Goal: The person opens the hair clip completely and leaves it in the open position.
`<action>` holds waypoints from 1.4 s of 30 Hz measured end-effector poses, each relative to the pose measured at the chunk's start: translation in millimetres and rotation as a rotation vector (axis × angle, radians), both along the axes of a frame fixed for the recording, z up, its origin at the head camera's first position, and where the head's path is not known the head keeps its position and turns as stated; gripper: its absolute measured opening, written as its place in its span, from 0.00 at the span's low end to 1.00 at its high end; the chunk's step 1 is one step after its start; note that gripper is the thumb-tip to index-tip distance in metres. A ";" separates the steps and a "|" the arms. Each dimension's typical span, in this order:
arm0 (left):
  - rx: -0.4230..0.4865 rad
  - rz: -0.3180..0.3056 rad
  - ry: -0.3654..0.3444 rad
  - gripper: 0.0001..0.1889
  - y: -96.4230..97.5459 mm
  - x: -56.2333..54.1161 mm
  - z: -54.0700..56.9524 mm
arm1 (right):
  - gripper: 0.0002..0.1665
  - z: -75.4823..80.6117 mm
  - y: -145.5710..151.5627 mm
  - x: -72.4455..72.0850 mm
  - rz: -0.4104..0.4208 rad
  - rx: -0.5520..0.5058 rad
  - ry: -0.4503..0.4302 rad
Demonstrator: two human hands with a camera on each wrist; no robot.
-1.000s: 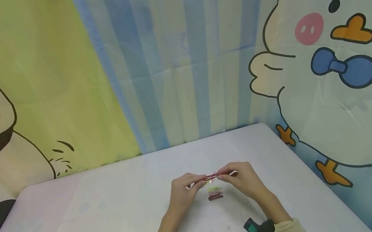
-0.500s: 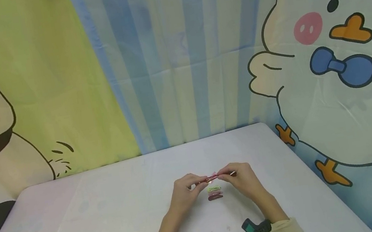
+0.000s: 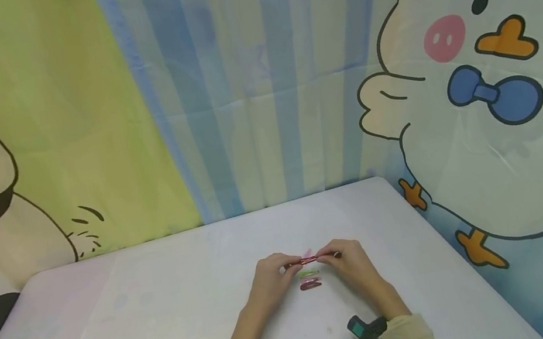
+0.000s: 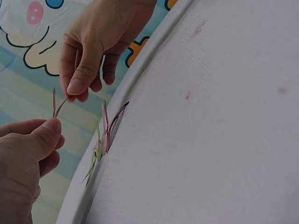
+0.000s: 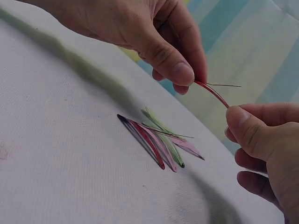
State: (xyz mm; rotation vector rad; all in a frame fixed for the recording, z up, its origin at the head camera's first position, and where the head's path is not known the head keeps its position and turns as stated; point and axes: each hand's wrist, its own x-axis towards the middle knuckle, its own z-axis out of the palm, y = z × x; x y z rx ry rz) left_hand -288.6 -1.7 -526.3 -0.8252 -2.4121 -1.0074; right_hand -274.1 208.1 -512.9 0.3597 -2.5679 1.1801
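Observation:
A red snap hair clip is stretched level between my two hands above the table. My left hand pinches one end of it with thumb and forefinger. The other end is pinched by my right hand. In the right wrist view the held clip is popped open, a thin prong standing away from its curved body. Below the hands, more snap clips lie side by side: a dark red clip, a pink clip, a green clip and another pink clip partly covered.
The clips lie on a white cloth-covered table, whose far edge runs along a striped curtain. A cartoon chick backdrop stands at the right. Dark devices are strapped at both wrists, with beige sleeves behind them.
The red hair clip, slightly slanted half a second ago, is now nearly level between the hands. Both hands keep their pinch and barely move. The whole head view has shifted slightly.

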 end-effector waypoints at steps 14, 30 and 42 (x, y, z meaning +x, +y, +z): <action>-0.117 0.043 0.002 0.07 6.2 -9.5 -5.8 | 0.05 -21.9 -1.6 -7.2 -0.072 0.098 0.043; -0.218 0.079 -0.123 0.06 6.7 -9.3 -6.4 | 0.02 -28.9 -2.7 -11.4 -0.063 0.191 0.058; -0.255 0.078 -0.134 0.05 7.1 -9.6 -6.9 | 0.02 -27.2 -3.7 -10.2 -0.076 0.276 0.033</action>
